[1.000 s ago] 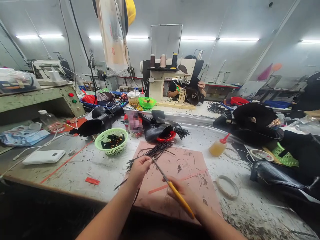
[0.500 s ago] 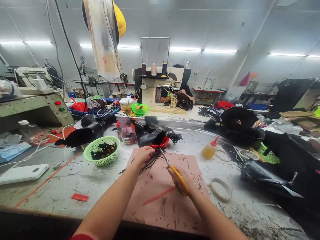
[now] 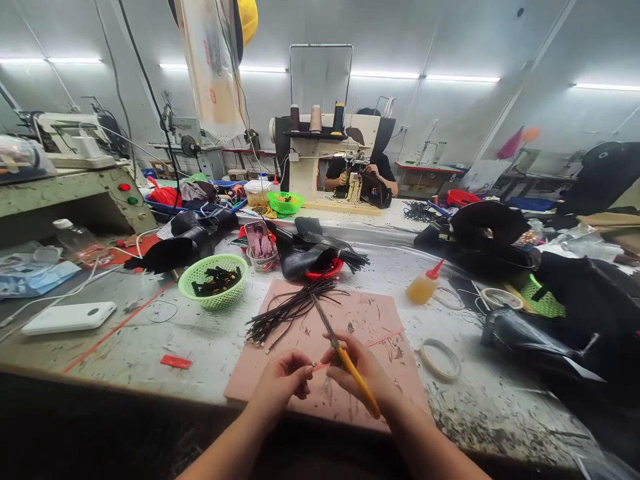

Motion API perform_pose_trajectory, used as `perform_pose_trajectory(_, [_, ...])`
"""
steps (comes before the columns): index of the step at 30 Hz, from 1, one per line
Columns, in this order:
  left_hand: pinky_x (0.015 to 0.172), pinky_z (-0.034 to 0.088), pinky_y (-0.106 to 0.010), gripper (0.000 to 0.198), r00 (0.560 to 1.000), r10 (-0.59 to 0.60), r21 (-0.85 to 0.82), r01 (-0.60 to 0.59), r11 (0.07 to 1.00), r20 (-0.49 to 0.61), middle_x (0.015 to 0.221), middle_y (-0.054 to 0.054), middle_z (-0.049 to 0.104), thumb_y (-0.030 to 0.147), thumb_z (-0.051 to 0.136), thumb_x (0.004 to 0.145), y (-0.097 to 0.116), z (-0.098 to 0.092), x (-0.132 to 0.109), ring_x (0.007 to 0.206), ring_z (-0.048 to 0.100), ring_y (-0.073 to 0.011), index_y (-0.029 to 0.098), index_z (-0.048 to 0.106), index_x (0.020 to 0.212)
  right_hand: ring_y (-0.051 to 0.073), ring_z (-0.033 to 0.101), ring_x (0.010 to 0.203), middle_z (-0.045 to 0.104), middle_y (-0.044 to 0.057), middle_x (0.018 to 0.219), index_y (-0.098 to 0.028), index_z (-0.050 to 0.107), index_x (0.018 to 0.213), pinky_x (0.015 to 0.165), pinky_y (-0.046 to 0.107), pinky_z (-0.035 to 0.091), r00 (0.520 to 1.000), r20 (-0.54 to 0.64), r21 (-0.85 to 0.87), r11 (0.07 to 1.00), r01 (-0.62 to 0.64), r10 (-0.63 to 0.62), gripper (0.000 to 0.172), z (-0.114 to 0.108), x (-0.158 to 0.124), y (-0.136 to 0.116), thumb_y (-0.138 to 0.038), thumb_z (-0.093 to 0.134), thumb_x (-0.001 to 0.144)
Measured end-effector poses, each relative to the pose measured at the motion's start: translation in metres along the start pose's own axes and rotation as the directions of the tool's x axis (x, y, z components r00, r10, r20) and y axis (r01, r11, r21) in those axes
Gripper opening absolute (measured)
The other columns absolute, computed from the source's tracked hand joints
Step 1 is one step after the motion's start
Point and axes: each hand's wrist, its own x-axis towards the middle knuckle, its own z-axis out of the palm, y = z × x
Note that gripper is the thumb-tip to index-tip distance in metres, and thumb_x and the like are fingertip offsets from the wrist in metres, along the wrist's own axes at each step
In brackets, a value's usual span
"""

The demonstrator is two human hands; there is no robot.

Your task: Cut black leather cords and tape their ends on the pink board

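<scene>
We are gripping the yellow-handled scissors (image 3: pixel 349 363) in our right hand (image 3: pixel 363 367), fingers wrapping the handles above the pink mat (image 3: pixel 373 317). The scissors' long axis is running aslant — tips pointing forward and leftward, handles slanting back toward our right. Beyond our hands, the black strips (image 3: pixel 295 310) are lying bunched on the mat, stretching from near left to far right. Our left hand (image 3: pixel 287 377) is curling its fingers narrow beside the right — whether they are pinching anything, we cannot tell.
</scene>
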Motion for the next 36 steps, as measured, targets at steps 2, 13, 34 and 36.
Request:
perform_pose_trajectory(2, [0.041, 0.036, -0.021, 0.029, 0.999, 0.031, 0.025, -0.032, 0.999, 0.027, 0.047, 0.006, 0.05, 0.038, 0.069, 0.051, 0.001, 0.004, -0.001, 0.039, 0.046, -0.0079, 0.016, 0.052, 0.058, 0.011, 0.05, 0.06, 0.057, -0.002, 0.073, -0.023, 0.045, 0.105, 0.057, 0.025, 0.042, 1.0, 0.017, -0.015, 1.0, 0.026, -0.025, 0.043, 0.005, -0.001, 0.002, -0.02, 0.058, 0.065])
perform_pose_trajectory(13, [0.033, 0.022, -0.019, 0.035, 0.983, -0.174, 0.489, 0.121, 0.864, 0.063, 0.041, 0.008, 0.045, 0.048, 0.06, 0.05, 0.004, -0.034, -0.006, 0.029, 0.034, -0.0067, 0.017, 0.057, 0.067, 0.011, 0.045, 0.053, 0.05, -0.004, 0.061, -0.019, 0.05, 0.106, 0.053, 0.024, 0.038, 0.87, -0.493, -0.355, 0.91, -0.216, 0.014, 0.045, -0.093, -0.002, 0.021, -0.024, 0.052, 0.061])
perform_pose_trajectory(34, [0.05, 0.032, -0.024, 0.018, 1.0, 0.01, 0.732, 0.006, 0.681, -0.016, 0.045, 0.003, 0.054, 0.038, 0.051, 0.057, -0.016, -0.05, 0.018, 0.049, 0.048, -0.0173, 0.021, 0.055, 0.053, 0.017, 0.054, 0.061, 0.06, -0.002, 0.067, -0.02, 0.057, 0.103, 0.058, 0.024, 0.039, 0.773, -0.619, -0.544, 0.634, -0.55, 0.14, 0.05, -0.177, 0.019, 0.064, -0.015, 0.057, 0.054])
perform_pose_trajectory(36, [0.049, 0.031, -0.023, 0.015, 1.0, 0.014, 0.725, 0.011, 0.688, -0.028, 0.045, 0.004, 0.052, 0.035, 0.051, 0.059, -0.019, -0.049, 0.016, 0.048, 0.047, -0.0165, 0.021, 0.054, 0.053, 0.017, 0.054, 0.06, 0.06, -0.002, 0.065, -0.019, 0.057, 0.103, 0.056, 0.024, 0.039, 0.776, -0.611, -0.549, 0.623, -0.558, 0.157, 0.05, -0.177, 0.017, 0.065, -0.016, 0.057, 0.054])
